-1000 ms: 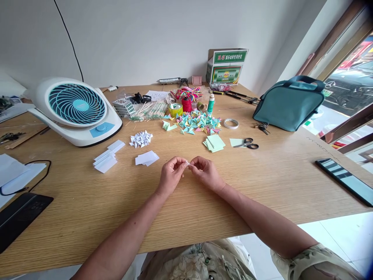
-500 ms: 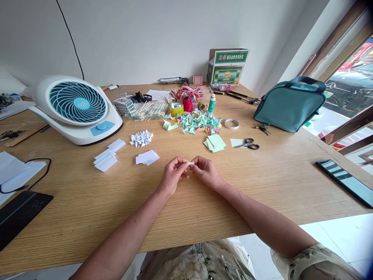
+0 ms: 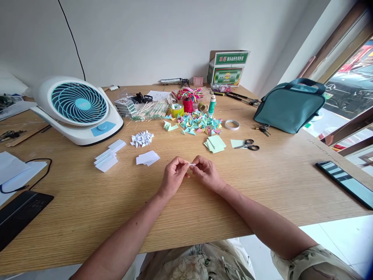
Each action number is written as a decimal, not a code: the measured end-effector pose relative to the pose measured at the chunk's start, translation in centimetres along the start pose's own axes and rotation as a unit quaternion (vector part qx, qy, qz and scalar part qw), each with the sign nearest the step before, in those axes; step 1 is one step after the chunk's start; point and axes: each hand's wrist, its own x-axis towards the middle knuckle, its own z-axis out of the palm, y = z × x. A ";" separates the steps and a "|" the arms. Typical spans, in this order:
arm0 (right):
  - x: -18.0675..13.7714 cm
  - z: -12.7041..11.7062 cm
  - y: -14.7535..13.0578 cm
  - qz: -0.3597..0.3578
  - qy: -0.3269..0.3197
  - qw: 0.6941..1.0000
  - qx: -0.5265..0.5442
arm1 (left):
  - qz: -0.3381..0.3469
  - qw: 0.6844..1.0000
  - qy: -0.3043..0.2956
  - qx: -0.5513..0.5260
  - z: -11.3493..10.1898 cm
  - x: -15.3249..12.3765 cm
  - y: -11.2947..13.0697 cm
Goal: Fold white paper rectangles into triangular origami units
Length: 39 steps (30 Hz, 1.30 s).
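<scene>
Between my fingertips is a small piece of white paper (image 3: 192,164), mostly covered by the fingers. My left hand (image 3: 175,175) pinches its left end, and my right hand (image 3: 208,173) pinches its right end. Both hands are held just above the wooden table (image 3: 186,217). Left of them lie some flat white paper slips (image 3: 148,157) and a pile of small folded white paper pieces (image 3: 142,139). Farther left is another stack of white paper slips (image 3: 106,159). A stack of pale green paper (image 3: 215,144) lies beyond my right hand.
Scissors (image 3: 247,144) rest partly on a green sheet, near a tape roll (image 3: 232,124). Folded colored paper pieces (image 3: 199,123) are heaped behind. A white fan (image 3: 78,111) stands left. On the right are a teal bag (image 3: 291,105) and a phone (image 3: 345,182).
The fingers have shifted slightly on the white paper, and a little more of its thin edge shows. Both hands stay in nearly the same place.
</scene>
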 end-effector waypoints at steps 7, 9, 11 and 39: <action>0.1 -0.4 0.3 -0.052 0.008 0.998 0.035 | 0.096 0.992 0.011 0.078 -0.2 -0.3 0.5; 0.1 -0.4 0.4 -0.067 0.008 0.997 0.047 | 0.122 0.987 0.016 0.102 -0.2 -0.5 0.6; 0.0 -0.4 0.3 -0.078 0.007 0.996 0.052 | 0.143 0.982 0.019 0.123 -0.2 -0.6 0.8; 0.5 -0.3 -0.2 -0.004 0.006 1.000 0.006 | 0.036 0.992 0.036 0.119 -0.4 0.0 0.2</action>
